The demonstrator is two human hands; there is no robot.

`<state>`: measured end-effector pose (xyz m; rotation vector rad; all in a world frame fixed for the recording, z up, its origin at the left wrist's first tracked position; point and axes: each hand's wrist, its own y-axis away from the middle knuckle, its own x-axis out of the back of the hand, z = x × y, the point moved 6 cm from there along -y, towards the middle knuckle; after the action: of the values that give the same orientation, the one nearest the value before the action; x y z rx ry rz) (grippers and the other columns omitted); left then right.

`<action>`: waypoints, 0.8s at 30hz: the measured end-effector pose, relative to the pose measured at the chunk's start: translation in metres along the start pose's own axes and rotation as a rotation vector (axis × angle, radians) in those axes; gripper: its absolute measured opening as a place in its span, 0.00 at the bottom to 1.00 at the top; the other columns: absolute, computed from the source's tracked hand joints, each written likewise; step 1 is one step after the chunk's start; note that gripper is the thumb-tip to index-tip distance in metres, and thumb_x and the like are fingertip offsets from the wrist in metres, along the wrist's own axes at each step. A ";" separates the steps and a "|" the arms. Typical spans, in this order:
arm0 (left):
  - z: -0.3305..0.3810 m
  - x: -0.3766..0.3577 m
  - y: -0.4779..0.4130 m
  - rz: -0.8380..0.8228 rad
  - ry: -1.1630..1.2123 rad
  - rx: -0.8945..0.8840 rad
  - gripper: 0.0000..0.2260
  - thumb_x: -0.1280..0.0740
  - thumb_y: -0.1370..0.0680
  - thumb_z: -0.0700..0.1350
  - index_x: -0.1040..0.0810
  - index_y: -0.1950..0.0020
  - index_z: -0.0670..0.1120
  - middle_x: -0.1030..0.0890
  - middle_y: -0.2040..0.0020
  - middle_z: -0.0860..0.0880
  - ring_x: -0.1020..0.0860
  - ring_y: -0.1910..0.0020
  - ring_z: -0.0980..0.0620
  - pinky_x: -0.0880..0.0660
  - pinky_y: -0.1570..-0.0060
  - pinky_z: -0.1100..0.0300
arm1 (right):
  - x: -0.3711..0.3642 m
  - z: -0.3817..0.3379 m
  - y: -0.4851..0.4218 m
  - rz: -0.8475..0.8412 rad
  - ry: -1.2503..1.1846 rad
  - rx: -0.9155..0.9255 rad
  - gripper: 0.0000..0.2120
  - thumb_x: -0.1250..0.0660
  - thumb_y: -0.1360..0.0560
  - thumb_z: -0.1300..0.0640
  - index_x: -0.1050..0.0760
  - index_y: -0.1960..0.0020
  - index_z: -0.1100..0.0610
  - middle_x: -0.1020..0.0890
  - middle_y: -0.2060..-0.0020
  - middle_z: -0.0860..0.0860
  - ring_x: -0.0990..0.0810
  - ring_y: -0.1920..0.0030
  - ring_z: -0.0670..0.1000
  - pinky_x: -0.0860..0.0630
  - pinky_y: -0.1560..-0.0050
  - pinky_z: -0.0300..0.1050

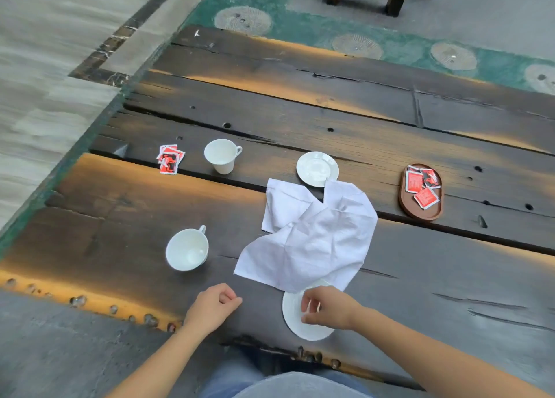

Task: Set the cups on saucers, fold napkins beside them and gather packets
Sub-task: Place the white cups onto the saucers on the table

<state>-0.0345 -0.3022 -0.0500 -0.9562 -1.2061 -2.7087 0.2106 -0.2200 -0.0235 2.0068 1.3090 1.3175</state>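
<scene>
Hands rest low on the wooden counter (pixel 435 277): left hand (pixel 211 307) in a loose fist, holding nothing; right hand (pixel 327 307) curled over the near saucer (pixel 300 327), grip unclear. A rumpled napkin (pixel 315 235) overlaps that saucer. Beyond stand the near cup (pixel 186 253), far cup (pixel 222 156), far saucer (pixel 316 168), loose packets (pixel 170 159) and a tray (pixel 432 215) of packets (pixel 420 189).

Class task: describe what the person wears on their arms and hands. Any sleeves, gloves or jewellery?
Both the left hand and the right hand are bare: no gloves, and no rings, watch or bracelet that I can make out. The left forearm and right forearm are uncovered to the picture's edge, with no sleeve in view.
</scene>
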 end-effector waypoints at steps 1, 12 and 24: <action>-0.006 0.006 0.000 0.020 0.035 0.018 0.06 0.31 0.27 0.54 0.22 0.59 0.53 0.19 0.60 0.56 0.21 0.57 0.56 0.27 0.58 0.61 | -0.001 -0.013 -0.004 -0.008 -0.001 0.033 0.09 0.31 0.28 0.49 0.24 0.51 0.52 0.22 0.57 0.45 0.25 0.56 0.46 0.26 0.50 0.43; -0.055 0.047 0.001 0.165 0.426 0.150 0.07 0.33 0.24 0.49 0.22 0.59 0.48 0.17 0.63 0.51 0.22 0.69 0.54 0.30 0.68 0.63 | 0.033 -0.148 -0.063 0.147 -0.058 0.273 0.05 0.36 0.28 0.56 0.27 0.61 0.47 0.25 0.68 0.41 0.26 0.64 0.45 0.29 0.59 0.39; -0.065 0.083 -0.020 0.186 0.545 0.181 0.13 0.36 0.23 0.53 0.21 0.57 0.44 0.17 0.64 0.52 0.23 0.69 0.55 0.31 0.67 0.62 | 0.051 -0.207 -0.146 0.186 0.012 0.227 0.13 0.33 0.26 0.51 0.23 0.41 0.49 0.21 0.56 0.48 0.22 0.54 0.49 0.25 0.50 0.44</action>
<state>-0.1411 -0.3147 -0.0519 -0.2598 -1.1474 -2.4203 -0.0335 -0.1374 -0.0074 2.3275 1.3570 1.3131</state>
